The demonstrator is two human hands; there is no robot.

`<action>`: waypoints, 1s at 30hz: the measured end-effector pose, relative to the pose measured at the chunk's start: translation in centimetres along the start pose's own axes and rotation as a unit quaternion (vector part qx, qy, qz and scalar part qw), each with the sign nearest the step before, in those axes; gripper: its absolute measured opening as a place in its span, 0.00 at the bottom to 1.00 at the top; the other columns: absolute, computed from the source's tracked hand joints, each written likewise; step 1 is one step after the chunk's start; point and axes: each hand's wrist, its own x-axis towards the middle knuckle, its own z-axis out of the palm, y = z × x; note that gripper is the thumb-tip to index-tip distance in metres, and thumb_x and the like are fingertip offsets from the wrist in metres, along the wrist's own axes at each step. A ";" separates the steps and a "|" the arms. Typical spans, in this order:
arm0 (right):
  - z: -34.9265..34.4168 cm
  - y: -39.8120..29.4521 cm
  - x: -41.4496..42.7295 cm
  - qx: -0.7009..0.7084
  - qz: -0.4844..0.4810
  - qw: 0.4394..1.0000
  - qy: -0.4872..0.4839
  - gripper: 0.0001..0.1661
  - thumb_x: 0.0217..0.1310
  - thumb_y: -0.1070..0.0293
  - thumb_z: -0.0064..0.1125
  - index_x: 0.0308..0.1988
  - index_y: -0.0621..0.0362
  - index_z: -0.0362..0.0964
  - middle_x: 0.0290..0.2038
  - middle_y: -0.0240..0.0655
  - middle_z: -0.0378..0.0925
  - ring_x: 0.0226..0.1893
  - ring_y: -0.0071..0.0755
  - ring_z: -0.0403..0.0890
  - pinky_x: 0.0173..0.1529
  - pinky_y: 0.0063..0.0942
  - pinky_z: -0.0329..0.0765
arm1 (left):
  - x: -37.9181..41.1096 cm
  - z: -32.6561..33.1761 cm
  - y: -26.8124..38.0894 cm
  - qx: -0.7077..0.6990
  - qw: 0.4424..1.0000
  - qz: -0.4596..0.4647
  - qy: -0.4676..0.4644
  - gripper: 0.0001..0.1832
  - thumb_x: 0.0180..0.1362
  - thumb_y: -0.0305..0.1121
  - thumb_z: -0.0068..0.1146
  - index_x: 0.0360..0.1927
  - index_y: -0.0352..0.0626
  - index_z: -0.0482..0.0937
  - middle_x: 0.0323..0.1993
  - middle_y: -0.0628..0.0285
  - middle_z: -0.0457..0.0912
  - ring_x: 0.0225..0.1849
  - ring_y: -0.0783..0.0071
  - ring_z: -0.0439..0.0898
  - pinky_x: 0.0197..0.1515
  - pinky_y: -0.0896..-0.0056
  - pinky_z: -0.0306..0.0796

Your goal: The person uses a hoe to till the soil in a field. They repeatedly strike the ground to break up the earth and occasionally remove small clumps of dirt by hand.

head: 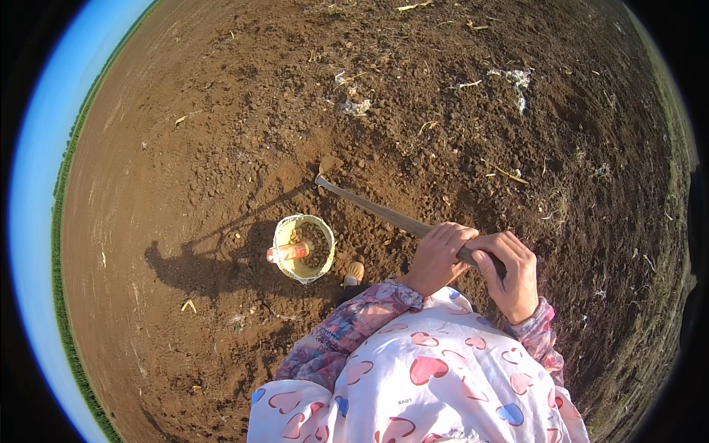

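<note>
Both my hands grip the wooden handle (382, 211) of a hoe. My left hand (440, 256) is wrapped around it, just ahead of my right hand (508, 270), which holds its rear end. The handle slants away to the upper left, down to the metal hoe blade (330, 164) at the soil, its lower edge hard to make out. A pale yellow bucket (278, 228) stands on the ground below the blade in the picture. Inside it are brown lumps (317, 239), of a kind I cannot tell, and a bottle with an orange-red label (293, 251) leaning against the rim.
Loose, cloddy brown soil (232, 138) surrounds me. My tan shoe (354, 272) shows beside the bucket. Scraps of whitish film (354, 107) and dry stalks (510, 176) lie scattered about. A green crop strip (57, 232) borders the field at left.
</note>
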 end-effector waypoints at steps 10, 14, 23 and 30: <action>0.3 2.1 -0.4 0.592 0.205 0.779 0.017 0.19 0.59 0.60 0.35 0.39 0.66 0.62 0.29 0.36 0.71 0.33 0.23 0.71 0.36 0.19 0.70 | 0.6 1.3 -0.3 0.027 0.999 -0.015 -0.028 0.19 0.32 0.25 0.56 0.34 0.45 0.70 0.35 0.59 0.71 0.39 0.59 0.69 0.40 0.62 0.63; 0.3 4.6 -1.2 0.394 0.217 0.892 0.043 0.14 0.55 0.63 0.43 0.35 0.64 0.66 0.26 0.34 0.73 0.26 0.22 0.72 0.30 0.19 0.69 | 0.0 2.1 -1.1 0.037 0.992 -0.105 -0.056 0.23 0.37 0.26 0.54 0.42 0.40 0.65 0.42 0.56 0.67 0.45 0.58 0.65 0.48 0.63 0.59; -0.9 6.8 -2.6 -0.045 0.173 0.983 -0.035 0.06 0.45 0.68 0.50 0.27 0.58 0.67 0.22 0.36 0.69 0.22 0.39 0.73 0.25 0.30 0.71 | -7.4 3.1 -10.5 -0.411 0.669 -0.578 0.223 0.24 0.53 0.33 0.44 0.48 0.27 0.56 0.44 0.50 0.64 0.47 0.61 0.65 0.50 0.64 0.63; -1.7 5.8 0.0 -0.146 0.158 0.958 -0.190 0.16 0.42 0.62 0.55 0.33 0.58 0.65 0.26 0.34 0.68 0.22 0.35 0.74 0.24 0.28 0.71 | -6.1 4.9 -19.2 -0.626 0.469 -0.591 0.197 0.31 0.47 0.44 0.51 0.44 0.27 0.56 0.42 0.47 0.64 0.46 0.57 0.65 0.52 0.61 0.61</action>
